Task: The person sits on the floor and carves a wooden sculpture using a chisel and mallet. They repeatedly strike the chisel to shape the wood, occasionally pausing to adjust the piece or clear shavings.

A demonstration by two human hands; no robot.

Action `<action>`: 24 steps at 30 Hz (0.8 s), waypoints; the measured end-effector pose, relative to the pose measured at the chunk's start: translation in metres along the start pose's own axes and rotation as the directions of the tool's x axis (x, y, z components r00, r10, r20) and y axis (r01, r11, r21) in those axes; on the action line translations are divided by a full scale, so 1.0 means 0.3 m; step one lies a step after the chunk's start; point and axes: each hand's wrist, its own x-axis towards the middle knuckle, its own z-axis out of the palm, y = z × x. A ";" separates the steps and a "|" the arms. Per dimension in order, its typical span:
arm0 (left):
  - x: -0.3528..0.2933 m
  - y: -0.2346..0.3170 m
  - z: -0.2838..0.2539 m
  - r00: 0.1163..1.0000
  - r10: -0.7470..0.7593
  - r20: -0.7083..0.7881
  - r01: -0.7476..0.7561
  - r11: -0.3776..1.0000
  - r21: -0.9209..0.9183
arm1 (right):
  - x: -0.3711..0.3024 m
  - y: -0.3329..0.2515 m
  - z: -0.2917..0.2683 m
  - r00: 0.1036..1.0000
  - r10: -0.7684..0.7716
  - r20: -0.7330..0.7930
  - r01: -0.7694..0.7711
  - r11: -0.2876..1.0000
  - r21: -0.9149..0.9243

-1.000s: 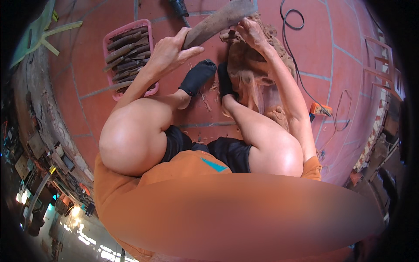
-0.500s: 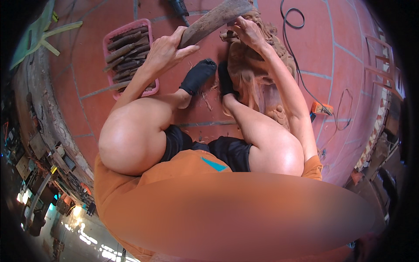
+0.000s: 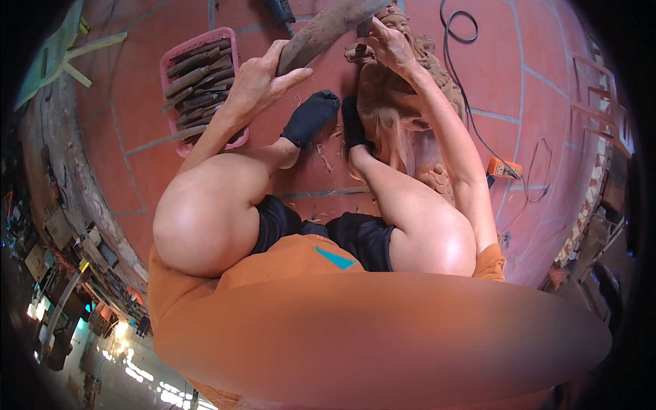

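My left hand [image 3: 258, 83] is closed round the near end of a long, flat wooden club [image 3: 321, 35], which slants up to the right toward the top edge. The club's far end is blurred. On the right, a carved wooden statue [image 3: 384, 102] with a bearded head lies on the floor, its head at the top. Over its upper part, my right hand [image 3: 395, 49] is closed on a short dark tool [image 3: 364, 27], just below the club. Most of that tool is hidden by the fingers and the club, so its kind does not show.
A pink basket [image 3: 244, 130] full of chisel-like tools stands left of my left forearm. A dark power tool [image 3: 279, 12] lies at the top. Black cable [image 3: 447, 61] runs right of the statue to an orange socket block [image 3: 504, 168]. Wood shavings [image 3: 324, 158] lie between my feet.
The club's far end has swung slightly upward, uncovering more of the dark tool in my right hand. My right hand and the statue have stayed nearly in place.
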 end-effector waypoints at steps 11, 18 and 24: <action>0.001 0.004 -0.003 0.996 0.072 -0.053 -0.076 0.994 -0.081 | -0.002 -0.027 0.002 0.999 -0.036 0.008 0.036 0.999 0.002; -0.004 0.014 0.003 0.997 0.069 -0.039 -0.073 0.992 -0.100 | 0.004 -0.023 -0.002 1.000 -0.021 0.023 0.019 0.998 0.068; 0.007 -0.003 0.012 0.996 0.019 0.089 -0.024 0.998 0.059 | 0.002 -0.015 0.009 1.000 -0.020 -0.014 0.021 0.998 0.056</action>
